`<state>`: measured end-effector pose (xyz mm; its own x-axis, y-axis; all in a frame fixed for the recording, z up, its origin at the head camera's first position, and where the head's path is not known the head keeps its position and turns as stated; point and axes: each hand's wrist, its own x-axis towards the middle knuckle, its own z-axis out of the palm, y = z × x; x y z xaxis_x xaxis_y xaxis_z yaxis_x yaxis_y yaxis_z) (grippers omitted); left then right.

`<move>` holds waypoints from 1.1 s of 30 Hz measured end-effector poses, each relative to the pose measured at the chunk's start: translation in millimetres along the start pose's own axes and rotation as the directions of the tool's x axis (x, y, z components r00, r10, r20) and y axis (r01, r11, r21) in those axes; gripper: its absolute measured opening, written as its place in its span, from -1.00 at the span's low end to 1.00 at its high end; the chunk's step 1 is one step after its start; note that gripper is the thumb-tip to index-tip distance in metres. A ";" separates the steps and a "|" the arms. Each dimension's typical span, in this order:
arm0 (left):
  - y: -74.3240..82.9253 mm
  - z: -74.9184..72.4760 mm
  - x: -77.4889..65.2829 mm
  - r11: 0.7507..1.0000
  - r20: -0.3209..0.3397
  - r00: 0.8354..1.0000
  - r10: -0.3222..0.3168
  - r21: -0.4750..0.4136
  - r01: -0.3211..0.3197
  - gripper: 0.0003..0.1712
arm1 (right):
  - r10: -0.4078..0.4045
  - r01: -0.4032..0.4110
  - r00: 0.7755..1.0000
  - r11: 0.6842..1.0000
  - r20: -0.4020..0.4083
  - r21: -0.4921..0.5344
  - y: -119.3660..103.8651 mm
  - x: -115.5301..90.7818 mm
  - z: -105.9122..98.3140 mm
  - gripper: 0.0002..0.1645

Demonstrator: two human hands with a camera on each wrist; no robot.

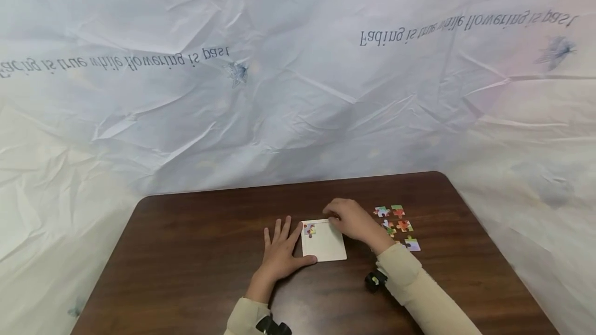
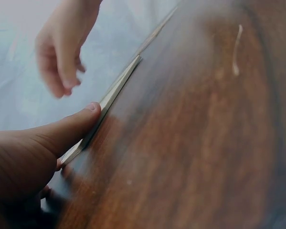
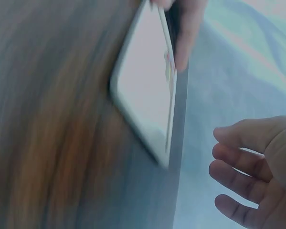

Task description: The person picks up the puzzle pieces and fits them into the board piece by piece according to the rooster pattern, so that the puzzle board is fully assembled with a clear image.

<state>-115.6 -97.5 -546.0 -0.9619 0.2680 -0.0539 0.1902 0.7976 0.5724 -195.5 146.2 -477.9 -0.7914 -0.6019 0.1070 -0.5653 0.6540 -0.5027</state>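
The shallow square board (image 1: 329, 246) lies on the dark wooden surface (image 1: 209, 252) between the two hands, with patterned jigsaw work (image 1: 309, 229) in its far left corner; whether this is one piece or more cannot be told. Left hand (image 1: 280, 256): fingers spread and nearly straight, thumb set on the board's near edge, forefinger alongside its left edge, steadying rather than grasping. Right hand (image 1: 354, 221): raised over the far right corner, fingers loosely bent and parted, nothing seen in them. Loose pieces (image 1: 404, 226) lie on the surface to the right, beyond the right forearm. Assessment: the board appears light, thin and stiff, liable to slide if pushed, so steadying by the rim is sound. The pieces are judged light and flat, with tabs that could bend; they are best pinched by opposite edges, clear of the tabs, or pressed down from above.
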 end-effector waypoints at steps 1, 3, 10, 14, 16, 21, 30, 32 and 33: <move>-0.5 0.6 -0.3 1.000 0.000 1.000 0.000 -0.002 0.000 0.22 | 0.004 -0.004 1.000 1.000 -0.003 -0.013 5.1 -2.8 -4.0 -0.73; -1.0 1.2 -0.2 1.000 -0.004 1.000 0.004 -0.005 -0.004 0.22 | 0.023 -0.023 1.000 0.999 -0.009 -0.031 15.7 -9.5 -12.6 -0.72; -1.8 -0.3 0.3 1.000 -0.020 1.000 -0.006 0.019 0.006 0.22 | 0.093 -0.095 0.995 0.991 -0.025 -0.091 50.5 -30.8 -34.6 -0.69; -2.1 -0.5 -0.6 1.000 -0.029 1.000 0.001 0.022 0.000 0.23 | 0.130 -0.133 0.991 0.983 -0.034 -0.125 63.1 -40.6 -41.3 -0.70; -2.3 0.4 -1.5 1.000 -0.028 1.000 0.005 0.022 -0.005 0.23 | 0.136 -0.140 0.990 0.981 -0.034 -0.136 67.1 -45.0 -43.5 -0.71; -3.2 3.1 -1.5 1.000 -0.030 1.000 0.003 0.025 -0.002 0.23 | 0.134 -0.139 0.990 0.976 -0.042 -0.164 74.5 -52.5 -49.6 -0.74; -2.7 2.2 0.8 1.000 -0.045 0.999 0.024 0.007 -0.024 0.21 | 0.147 -0.148 0.989 0.959 -0.022 -0.240 97.3 -57.8 -48.5 -0.81; -3.6 2.2 1.8 1.000 -0.048 0.998 0.029 0.014 -0.028 0.21 | 0.160 -0.157 0.987 0.960 -0.003 -0.232 100.6 -55.0 -45.9 -0.80; -3.9 2.0 2.5 0.999 -0.051 0.998 0.031 0.018 -0.030 0.20 | 0.166 -0.162 0.986 0.959 -0.001 -0.232 101.4 -53.1 -44.7 -0.79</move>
<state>-118.3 -98.9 -550.0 -0.9643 0.2649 0.0052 0.2224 0.7988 0.5590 -221.2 265.0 -496.1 -0.8745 -0.4845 0.0224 -0.4681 0.8309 -0.3009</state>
